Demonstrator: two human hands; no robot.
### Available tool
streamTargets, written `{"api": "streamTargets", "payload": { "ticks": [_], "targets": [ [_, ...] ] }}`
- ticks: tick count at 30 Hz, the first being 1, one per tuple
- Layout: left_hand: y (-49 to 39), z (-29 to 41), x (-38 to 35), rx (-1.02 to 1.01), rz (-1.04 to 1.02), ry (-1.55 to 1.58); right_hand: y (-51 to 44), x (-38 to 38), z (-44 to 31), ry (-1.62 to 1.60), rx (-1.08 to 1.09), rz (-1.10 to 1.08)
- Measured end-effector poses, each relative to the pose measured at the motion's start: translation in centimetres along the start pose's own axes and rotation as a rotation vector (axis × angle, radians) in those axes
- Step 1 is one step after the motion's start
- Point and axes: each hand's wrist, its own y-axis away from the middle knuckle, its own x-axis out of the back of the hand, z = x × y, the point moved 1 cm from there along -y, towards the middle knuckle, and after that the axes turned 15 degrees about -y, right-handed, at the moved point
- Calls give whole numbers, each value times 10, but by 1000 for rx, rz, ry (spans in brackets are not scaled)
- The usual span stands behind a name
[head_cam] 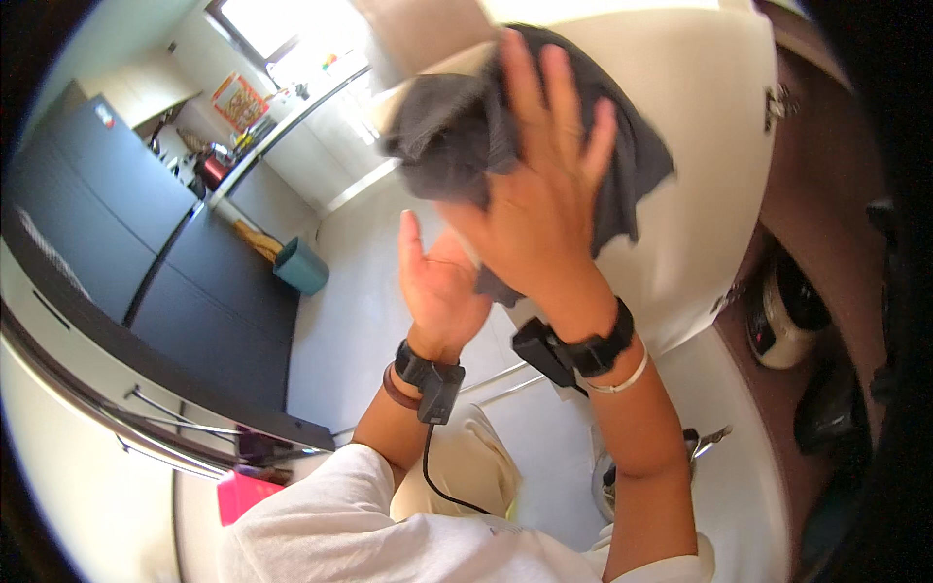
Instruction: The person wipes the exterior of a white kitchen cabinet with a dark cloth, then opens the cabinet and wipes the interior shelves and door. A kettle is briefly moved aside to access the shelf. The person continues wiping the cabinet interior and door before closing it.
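Note:
My right hand (543,211) lies with fingers spread on a dark grey cloth (452,138), which it holds against a pale cabinet door (707,146). The cloth is bunched on its left side and hangs loose on its right. Slightly below and to the left is my left hand (444,291), palm turned up and thumb raised. Its fingers pass behind my right hand and the cloth, so their grip is hidden. Each wrist wears a black strap with a small box. Motion blurs the cloth and my right fingertips.
Metal hinges (780,106) line the door's right edge. Beyond it, shoes (787,313) sit in a brown cabinet interior (816,167). A dark refrigerator (109,182) and a teal bin (302,266) are at left. A pink container (248,495) is at lower left.

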Motion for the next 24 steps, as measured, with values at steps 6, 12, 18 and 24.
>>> {"api": "streamTargets", "payload": {
  "ticks": [6,12,18,24],
  "targets": [
    [3,-6,0,118,269,-82,59,22,15,-20,-151,-125],
    [0,-4,-5,73,184,143,77,77,34,29,-2,-399],
    [2,-19,-11,91,37,212,-20,139,2,280,90,-569],
    [2,-29,-9,62,-17,430,-78,61,-70,136,11,-528]
  ]
}}
